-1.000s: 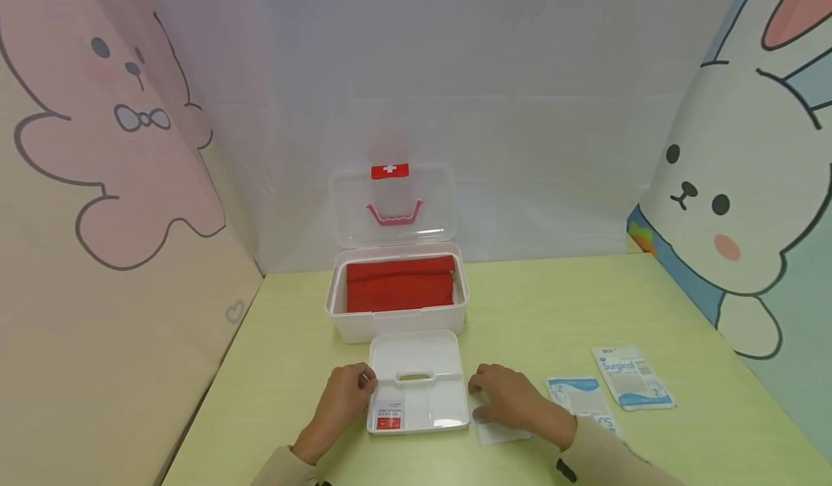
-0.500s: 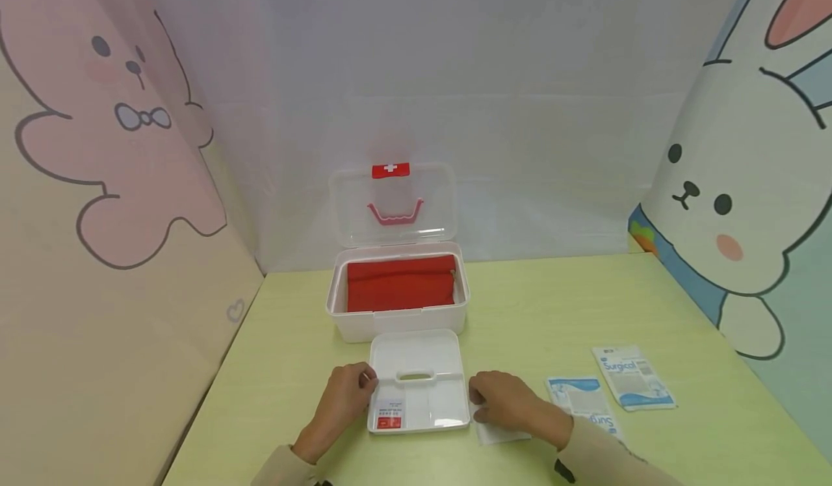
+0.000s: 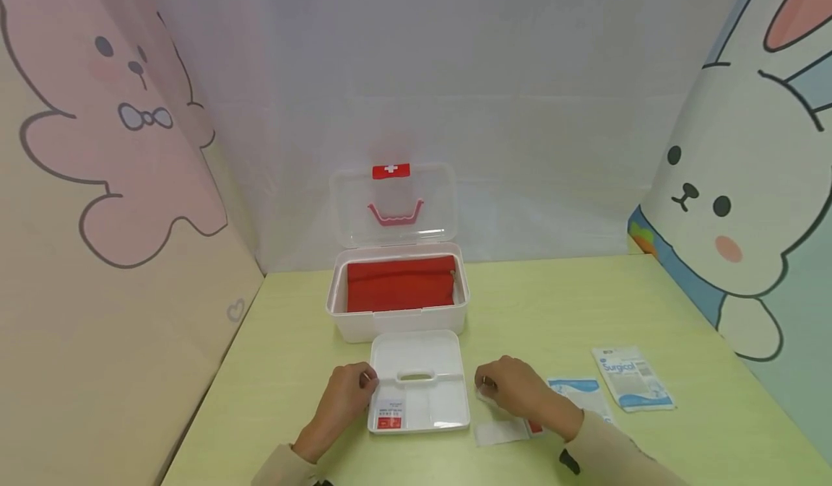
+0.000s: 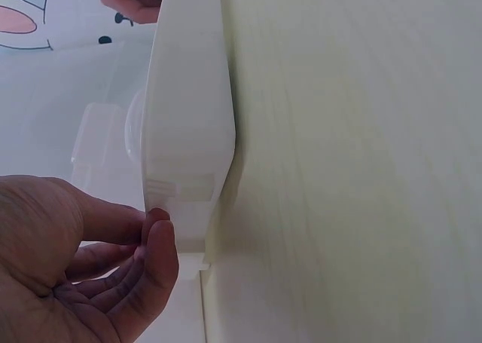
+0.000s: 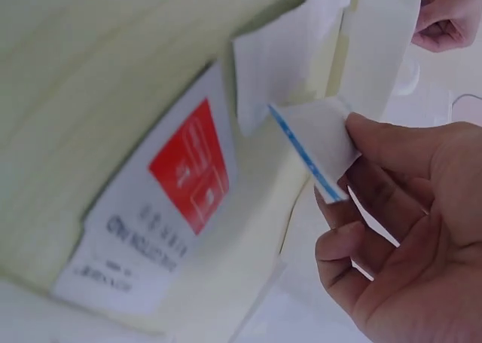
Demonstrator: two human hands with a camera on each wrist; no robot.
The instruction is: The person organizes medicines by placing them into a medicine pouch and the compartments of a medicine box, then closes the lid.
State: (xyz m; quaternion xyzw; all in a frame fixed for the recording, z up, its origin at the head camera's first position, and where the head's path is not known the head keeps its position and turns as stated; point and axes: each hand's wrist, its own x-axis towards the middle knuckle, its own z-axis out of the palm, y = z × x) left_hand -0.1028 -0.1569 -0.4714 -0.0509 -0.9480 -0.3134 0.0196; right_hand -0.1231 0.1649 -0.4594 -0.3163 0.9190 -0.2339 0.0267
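Observation:
My left hand (image 3: 344,397) pinches the left rim of a shallow white divided tray (image 3: 416,349) with thumb and fingers, also seen close up in the left wrist view. Inside the tray's front left compartment lies a small white sachet (image 3: 390,415) with a red panel. To the right of the tray, my right hand (image 3: 518,391) pinches a small white packet with a blue-striped edge (image 5: 316,143) above the table. Below that hand are a plain white packet (image 3: 501,432) and a white sachet with a red panel (image 5: 154,200), partly covered by the hand in the head view.
Behind the tray stands a white first-aid box (image 3: 399,323), its clear lid (image 3: 351,211) raised and a folded red cloth item (image 3: 399,291) inside. Two blue-and-white packets marked "Surgical" lie to the right, a nearer packet (image 3: 578,393) partly behind the right forearm and a farther packet (image 3: 633,378).
My right hand has risen slightly off the table with the blue-edged packet, uncovering more of the plain white packet and the red-panelled sachet. My left hand stays on the tray's rim.

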